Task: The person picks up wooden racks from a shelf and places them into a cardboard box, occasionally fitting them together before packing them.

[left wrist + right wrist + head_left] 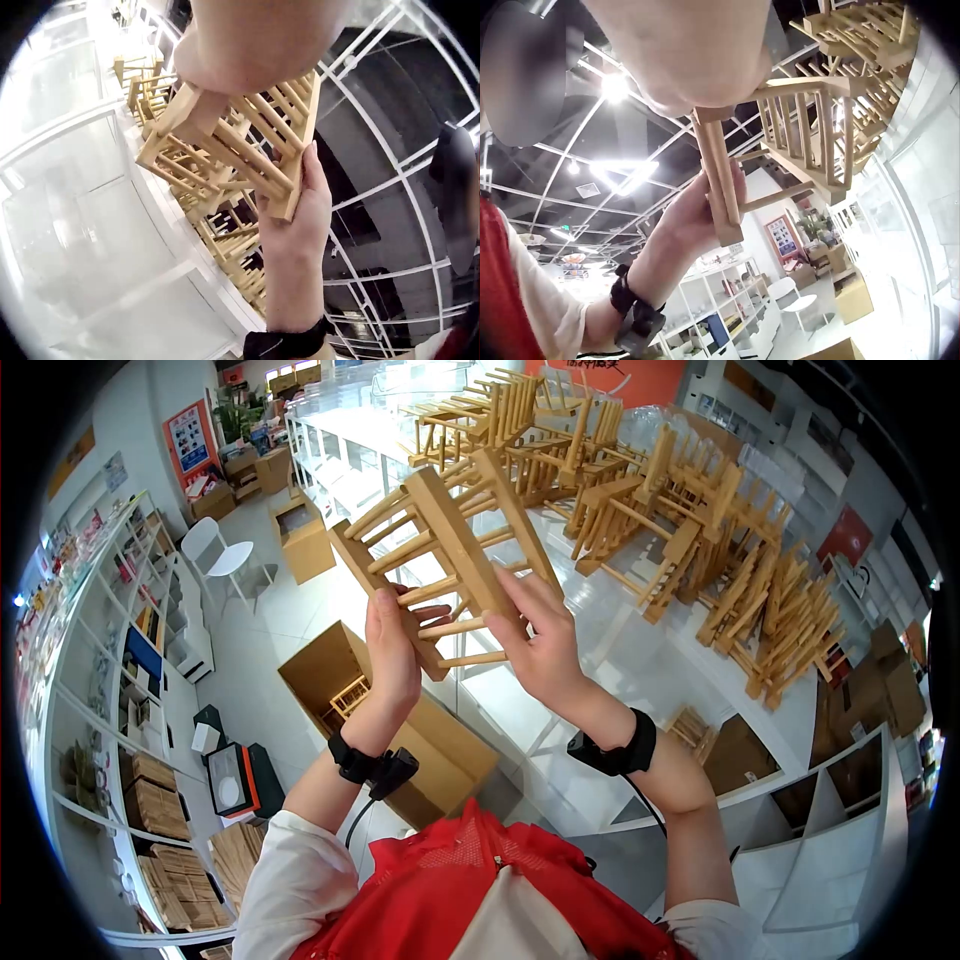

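The wooden frame (462, 550) is honey-tan. Beyond it, the stacked frames (700, 510) are a similar tan on a glossy white counter (640, 650). Below it are a brown box (430, 750), black wristbands (362, 762), white sleeves (305, 880) and a bright red garment (410, 875) with a fine mesh pattern. Left of it, the chair (232, 560) is white and the poster (188, 440) orange-red, bordering blue and white.

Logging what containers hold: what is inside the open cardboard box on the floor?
Inside the cardboard box, a small wooden frame shows; the left wrist and box walls hide the rest.
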{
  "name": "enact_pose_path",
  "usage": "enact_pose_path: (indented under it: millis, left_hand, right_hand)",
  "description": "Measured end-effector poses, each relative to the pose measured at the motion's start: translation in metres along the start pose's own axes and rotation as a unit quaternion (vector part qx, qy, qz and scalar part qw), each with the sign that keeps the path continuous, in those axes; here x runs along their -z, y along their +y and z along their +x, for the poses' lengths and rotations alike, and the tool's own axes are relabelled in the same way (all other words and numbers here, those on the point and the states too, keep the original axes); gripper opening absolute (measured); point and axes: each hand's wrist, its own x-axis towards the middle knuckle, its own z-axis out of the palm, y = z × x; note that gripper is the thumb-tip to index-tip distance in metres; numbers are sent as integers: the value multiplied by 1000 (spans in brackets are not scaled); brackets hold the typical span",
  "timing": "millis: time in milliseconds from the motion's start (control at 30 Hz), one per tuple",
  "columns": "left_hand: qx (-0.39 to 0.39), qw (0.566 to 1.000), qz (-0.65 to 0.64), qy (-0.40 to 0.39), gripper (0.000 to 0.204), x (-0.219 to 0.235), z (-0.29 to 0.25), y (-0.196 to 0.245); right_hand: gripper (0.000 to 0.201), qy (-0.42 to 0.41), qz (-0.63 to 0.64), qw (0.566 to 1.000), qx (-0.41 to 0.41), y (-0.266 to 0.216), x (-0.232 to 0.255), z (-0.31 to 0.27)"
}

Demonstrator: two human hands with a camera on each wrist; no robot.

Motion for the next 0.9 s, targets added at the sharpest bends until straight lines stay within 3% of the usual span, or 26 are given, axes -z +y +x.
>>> enact_pose_path:
  millis: [100, 400, 500, 600, 633, 733, 767, 867, 900]
  left_hand:
    - [9, 1000, -4, 0, 34, -2, 2, 0]
    - [15, 1000, 13, 9, 32, -14, 2, -6]
    - [96, 994, -12, 50, 32, -2, 9, -18]
    - [126, 987, -95, 8, 34, 16, 20, -45]
    - [170, 981, -88, 27, 40, 21, 21, -53]
    - [228, 963, -140, 37, 44, 20, 9, -62]
    - [261, 949, -173, 16, 48, 13, -1, -51]
    - [259, 952, -152, 62, 43, 12, -11, -45]
    - [274, 947, -153, 65, 33, 34, -1, -55]
  right_hand:
    - [39, 25, 34, 999, -32, -2, 5, -2]
    - [45, -30, -10, 999, -12, 0, 13, -4]
    - [47, -25, -19, 999, 15, 4, 8, -8]
    - [48, -101, -131, 985, 36, -10, 8, -2]
    - [48, -120, -181, 975, 48, -16, 6, -1]
    - [46, -198, -190, 960, 49, -25, 1, 2]
    - [45, -192, -163, 966, 63, -24, -3, 0]
    - [45, -151, -130, 973, 113, -36, 6, 4]
    - [44, -123, -114, 980, 104, -42, 14, 6]
